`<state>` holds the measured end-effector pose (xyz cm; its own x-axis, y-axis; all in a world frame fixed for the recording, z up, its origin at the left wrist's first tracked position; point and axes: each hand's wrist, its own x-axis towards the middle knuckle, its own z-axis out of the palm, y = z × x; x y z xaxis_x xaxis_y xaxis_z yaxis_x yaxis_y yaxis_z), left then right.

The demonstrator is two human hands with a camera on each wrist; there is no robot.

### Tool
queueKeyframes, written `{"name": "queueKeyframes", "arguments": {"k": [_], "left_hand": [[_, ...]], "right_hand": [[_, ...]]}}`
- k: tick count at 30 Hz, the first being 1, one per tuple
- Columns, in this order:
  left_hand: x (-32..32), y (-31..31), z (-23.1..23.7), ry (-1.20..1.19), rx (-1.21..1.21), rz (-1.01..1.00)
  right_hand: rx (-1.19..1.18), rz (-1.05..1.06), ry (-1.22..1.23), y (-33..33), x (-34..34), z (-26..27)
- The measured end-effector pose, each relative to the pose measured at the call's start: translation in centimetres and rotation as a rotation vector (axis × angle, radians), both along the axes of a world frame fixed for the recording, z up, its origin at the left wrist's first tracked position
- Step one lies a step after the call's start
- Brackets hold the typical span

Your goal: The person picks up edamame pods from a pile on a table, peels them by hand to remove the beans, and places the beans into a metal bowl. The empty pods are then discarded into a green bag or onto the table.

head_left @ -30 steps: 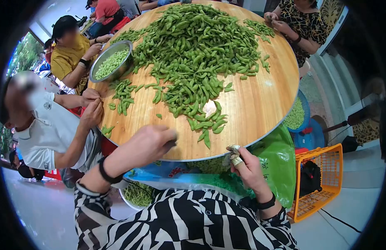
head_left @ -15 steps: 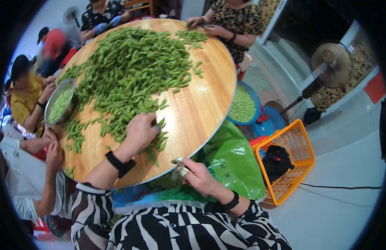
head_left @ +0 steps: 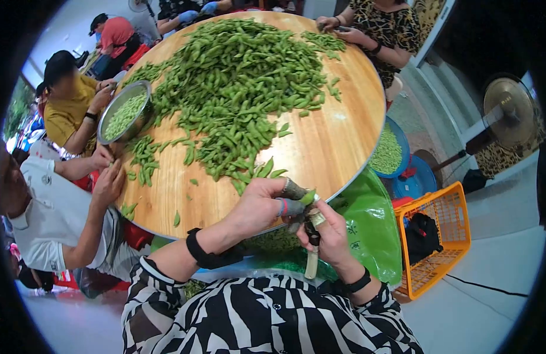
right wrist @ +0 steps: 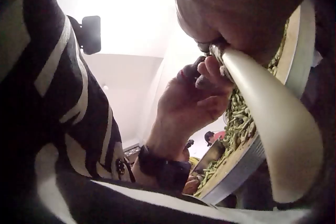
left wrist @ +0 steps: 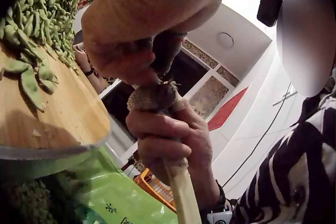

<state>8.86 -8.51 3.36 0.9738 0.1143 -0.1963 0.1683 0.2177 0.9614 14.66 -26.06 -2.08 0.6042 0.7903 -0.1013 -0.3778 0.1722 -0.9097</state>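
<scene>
In the head view my left hand [head_left: 255,206], with grey covers on some fingers, pinches a green pod [head_left: 308,197] against my right hand [head_left: 330,239]. My right hand, its thumb wrapped in pale tape, grips a tool with a dark part and a pale handle [head_left: 311,264] pointing down. The left wrist view has my left hand [left wrist: 152,14] above my right hand [left wrist: 170,140], which curls round the handle [left wrist: 185,192]. In the right wrist view the handle [right wrist: 278,134] juts from under my right hand [right wrist: 236,8], the left hand [right wrist: 189,103] beside it; the pod is hidden.
A heap of pods [head_left: 243,71] covers much of the round wooden table [head_left: 338,141]. A metal bowl [head_left: 126,118] of beans stands at left. Several people sit around. At right are a blue basin [head_left: 405,159], an orange crate [head_left: 450,221], a fan [head_left: 509,112] and a green bag [head_left: 373,230].
My left hand reached to the pods at the near edge of the heap, then came back beside my right hand with a pod. The head view swung right, then partly back.
</scene>
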Motion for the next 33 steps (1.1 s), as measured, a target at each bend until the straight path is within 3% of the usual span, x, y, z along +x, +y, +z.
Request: {"name": "queueKeyframes", "arguments": {"k": [2,4,8,10,14,23,26,28,29,31,33], "left_hand": [[-0.3,0.1,-0.7,-0.003,-0.102,0.001],[-0.3,0.3,-1.6,0.028,0.075,0.034],[-0.6,0.3,-1.7,0.003,0.007,0.071],[-0.5,0.5,-2.6,-0.081,0.123,0.063],[-0.8,0.7,-2.9,-0.069,0.109,0.061],[-0.8,-0.1,-3.4,-0.110,0.144,0.110],[-0.5,-0.2,-3.5,-0.138,0.022,0.164],[-0.7,0.6,-3.3,0.071,-0.362,0.029],[-0.8,0.6,-3.5,0.074,-0.360,0.027],[-0.7,0.7,-4.3,0.114,-0.709,-0.017],[-0.7,0.9,-4.5,0.136,-0.771,-0.040]], "right_hand": [[-0.012,0.001,-0.048,0.0,0.0,-0.4],[0.018,0.025,-0.038,0.2,0.2,0.3],[0.045,0.108,0.003,0.4,0.3,0.8],[0.056,0.108,0.031,0.4,0.1,0.8],[0.104,0.120,0.145,0.5,0.0,1.2],[0.073,0.051,0.108,0.4,0.2,0.9],[0.087,0.049,0.118,0.3,0.2,1.2],[0.101,0.088,0.140,0.0,0.5,1.0],[0.115,0.129,0.164,-0.1,0.7,0.9],[0.171,0.167,0.270,-0.2,1.1,0.4],[0.227,0.209,0.371,-0.2,1.3,0.3]]}}
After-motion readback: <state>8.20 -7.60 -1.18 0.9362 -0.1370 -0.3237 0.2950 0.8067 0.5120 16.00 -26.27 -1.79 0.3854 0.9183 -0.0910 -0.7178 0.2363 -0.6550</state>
